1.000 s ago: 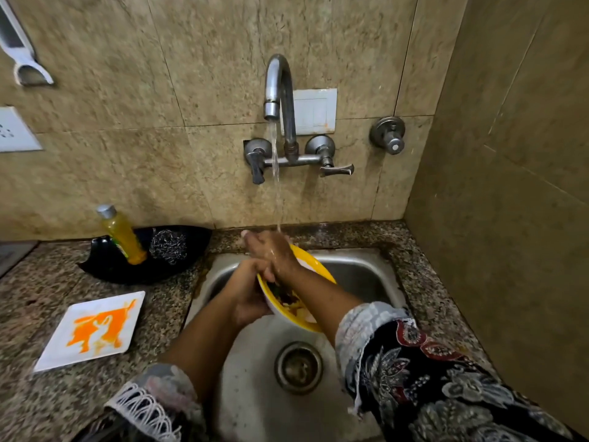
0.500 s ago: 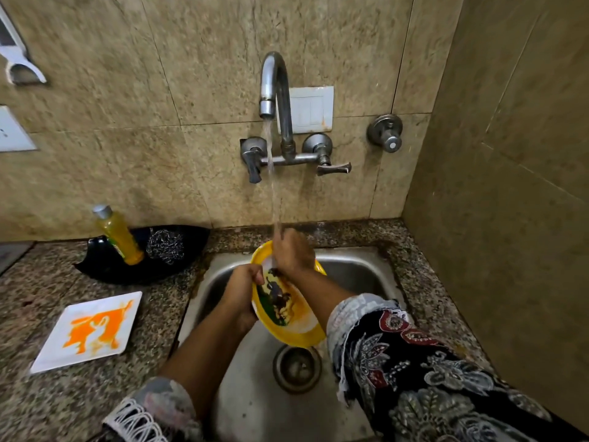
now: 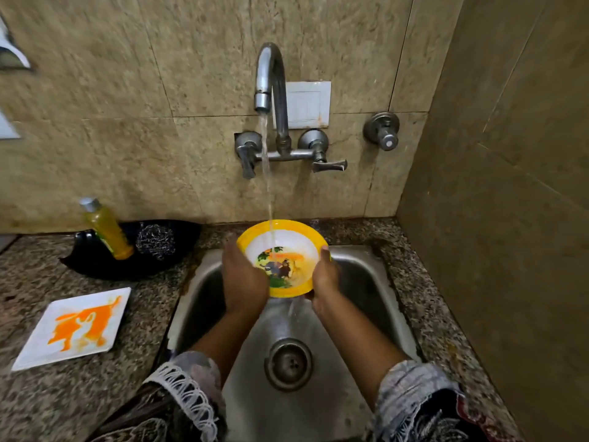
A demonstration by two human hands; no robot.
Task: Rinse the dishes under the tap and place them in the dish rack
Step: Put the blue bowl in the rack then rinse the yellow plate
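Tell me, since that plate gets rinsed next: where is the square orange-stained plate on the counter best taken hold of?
Probably by an edge of the square plate. It lies flat on the granite counter with a low rim, so only the edge offers a grip. Come from its right side, nearest the sink, thumb on top and fingers slid underneath.

A glossy yellow plastic bowl [image 3: 282, 260] is seen above a dull, brushed metal sink [image 3: 366, 282]. The tap [image 3: 271, 78] is made of tarnished metal. The desk [image 3: 79, 387] is formed of speckled, polished stone.
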